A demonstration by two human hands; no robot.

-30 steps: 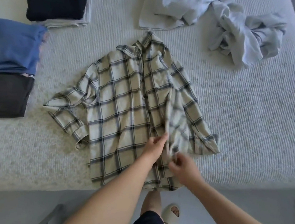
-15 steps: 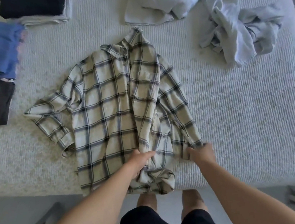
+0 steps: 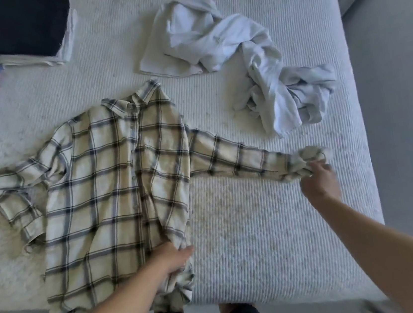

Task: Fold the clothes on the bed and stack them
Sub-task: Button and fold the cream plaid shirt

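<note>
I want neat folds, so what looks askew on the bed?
The plaid shirt lies crooked: its hem bunches under the left hand, and the sleeve cuff is crumpled in the right hand. Pale clothes sit in a tangled heap behind it.

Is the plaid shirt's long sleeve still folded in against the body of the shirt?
No: the right hand grips the cuff and holds the sleeve stretched out sideways from the plaid shirt across the bed.
</note>
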